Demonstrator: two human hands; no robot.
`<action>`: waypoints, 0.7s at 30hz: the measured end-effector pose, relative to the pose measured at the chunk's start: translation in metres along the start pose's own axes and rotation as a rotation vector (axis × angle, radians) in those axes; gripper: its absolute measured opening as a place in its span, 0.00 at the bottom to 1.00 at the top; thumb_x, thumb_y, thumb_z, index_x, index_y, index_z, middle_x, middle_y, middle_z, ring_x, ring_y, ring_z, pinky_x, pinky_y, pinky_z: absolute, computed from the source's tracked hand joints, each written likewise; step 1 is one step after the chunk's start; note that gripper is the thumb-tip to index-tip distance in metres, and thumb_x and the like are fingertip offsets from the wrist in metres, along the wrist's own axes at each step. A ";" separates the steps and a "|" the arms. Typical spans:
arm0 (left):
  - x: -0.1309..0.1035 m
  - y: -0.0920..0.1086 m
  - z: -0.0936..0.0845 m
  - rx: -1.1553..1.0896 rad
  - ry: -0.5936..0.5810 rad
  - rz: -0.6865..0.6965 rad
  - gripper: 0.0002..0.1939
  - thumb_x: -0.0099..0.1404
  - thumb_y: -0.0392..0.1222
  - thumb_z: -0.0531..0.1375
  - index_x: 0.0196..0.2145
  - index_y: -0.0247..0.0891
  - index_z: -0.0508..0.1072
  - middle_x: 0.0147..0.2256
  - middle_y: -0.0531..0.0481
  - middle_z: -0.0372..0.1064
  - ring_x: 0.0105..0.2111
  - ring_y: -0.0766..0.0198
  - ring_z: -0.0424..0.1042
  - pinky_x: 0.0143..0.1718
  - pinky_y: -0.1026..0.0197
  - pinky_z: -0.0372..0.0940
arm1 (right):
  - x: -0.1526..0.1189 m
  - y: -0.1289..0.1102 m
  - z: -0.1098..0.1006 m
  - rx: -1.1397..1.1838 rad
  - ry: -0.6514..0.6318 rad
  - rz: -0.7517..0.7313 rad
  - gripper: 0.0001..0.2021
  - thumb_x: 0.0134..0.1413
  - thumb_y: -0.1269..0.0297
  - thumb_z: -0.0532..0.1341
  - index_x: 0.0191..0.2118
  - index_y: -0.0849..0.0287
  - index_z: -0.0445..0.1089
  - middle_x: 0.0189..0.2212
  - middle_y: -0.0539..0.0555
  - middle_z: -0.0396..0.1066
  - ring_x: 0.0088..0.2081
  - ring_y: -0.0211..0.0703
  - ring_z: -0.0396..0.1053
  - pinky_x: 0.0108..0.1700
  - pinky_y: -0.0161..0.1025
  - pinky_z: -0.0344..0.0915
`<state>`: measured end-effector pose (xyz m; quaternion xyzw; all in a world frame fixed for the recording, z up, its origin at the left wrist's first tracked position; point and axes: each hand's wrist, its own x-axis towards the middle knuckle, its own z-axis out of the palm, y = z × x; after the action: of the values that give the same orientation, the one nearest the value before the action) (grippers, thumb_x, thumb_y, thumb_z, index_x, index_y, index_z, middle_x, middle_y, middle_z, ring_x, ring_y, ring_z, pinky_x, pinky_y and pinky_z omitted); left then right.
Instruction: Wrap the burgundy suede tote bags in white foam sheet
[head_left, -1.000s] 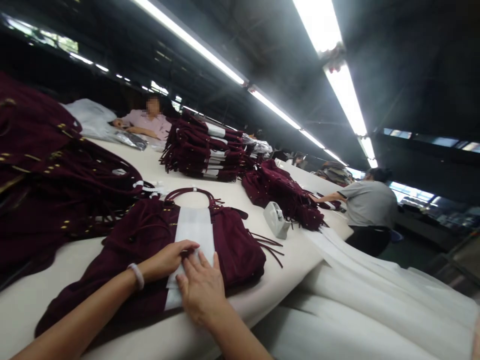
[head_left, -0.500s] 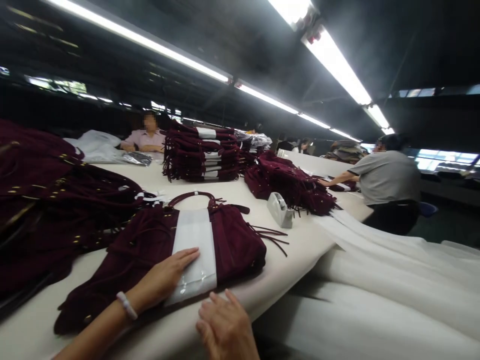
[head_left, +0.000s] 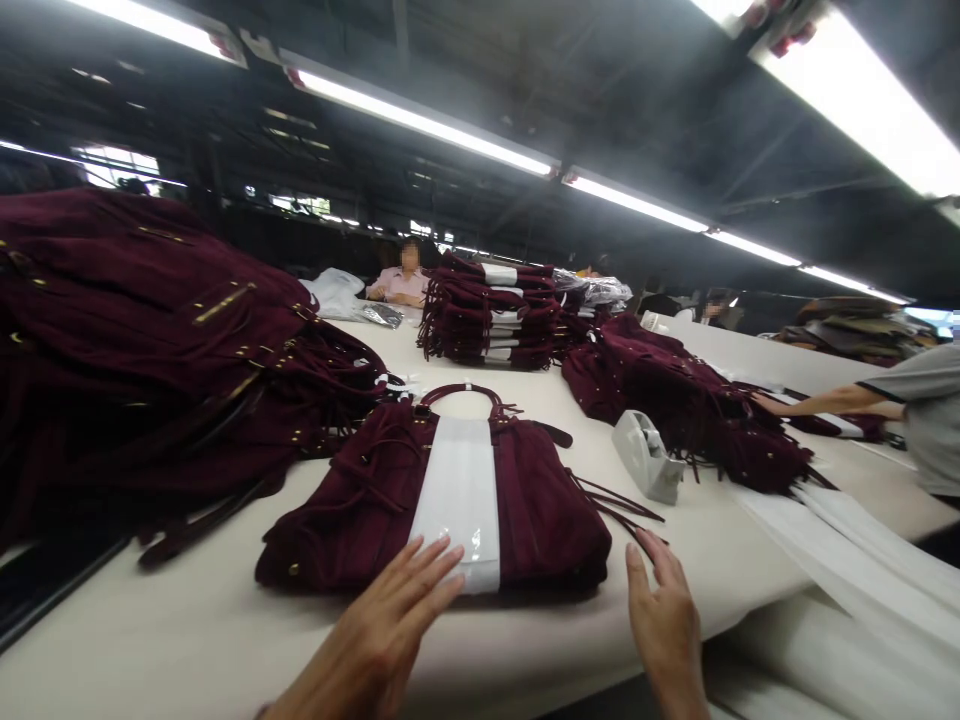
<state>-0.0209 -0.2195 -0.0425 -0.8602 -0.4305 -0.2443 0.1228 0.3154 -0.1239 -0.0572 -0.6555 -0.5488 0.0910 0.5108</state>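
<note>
A burgundy handbag [head_left: 547,500] lies flat on the table before me, its looped handle [head_left: 450,392] pointing away. Round its middle runs a white paper band [head_left: 459,480], with shiny clear tape near the front edge. My left hand [head_left: 390,620] is open, fingers stretched over the band's near end; whether they touch it I cannot tell. Off the bag's right front corner, my right hand [head_left: 666,610] is held open with thumb and fingers apart, holding nothing. Thin dark cords [head_left: 619,505] trail from the bag's right side.
Burgundy bags are heaped at left [head_left: 150,330]. Behind stands a stack of banded bags [head_left: 491,315]. A tape dispenser [head_left: 646,455] sits right of my bag, near another bag pile [head_left: 675,400]. White sheeting [head_left: 840,550] hangs over the right edge. A co-worker's arm [head_left: 825,400] reaches in at right.
The bag has been turned squarer to me. My left hand has drawn back to the band's near end, and my right hand has moved right and opened. The view has swung left.
</note>
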 end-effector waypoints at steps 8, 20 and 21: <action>0.042 -0.121 -0.045 0.273 -0.146 -0.307 0.23 0.58 0.29 0.59 0.52 0.37 0.73 0.63 0.34 0.57 0.64 0.41 0.53 0.62 0.37 0.55 | 0.019 -0.044 0.036 -0.136 -0.090 -0.308 0.31 0.56 0.44 0.52 0.54 0.66 0.70 0.60 0.66 0.61 0.62 0.62 0.57 0.63 0.59 0.52; 0.029 0.011 0.008 -0.189 -0.244 -0.049 0.49 0.55 0.45 0.68 0.67 0.31 0.49 0.66 0.33 0.46 0.67 0.44 0.46 0.66 0.44 0.48 | 0.030 -0.009 0.037 0.354 -0.440 0.427 0.41 0.39 0.45 0.69 0.59 0.58 0.66 0.53 0.56 0.72 0.59 0.58 0.64 0.60 0.48 0.62; 0.036 0.017 0.022 -0.187 -0.257 -0.055 0.48 0.56 0.48 0.67 0.66 0.29 0.50 0.66 0.30 0.46 0.66 0.42 0.46 0.66 0.43 0.47 | 0.030 -0.014 0.036 0.416 -0.462 0.434 0.39 0.38 0.47 0.70 0.57 0.58 0.69 0.49 0.56 0.75 0.55 0.59 0.68 0.57 0.48 0.66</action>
<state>0.0177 -0.1965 -0.0422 -0.8799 -0.4414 -0.1746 -0.0209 0.2938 -0.0812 -0.0500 -0.6010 -0.4677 0.4519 0.4645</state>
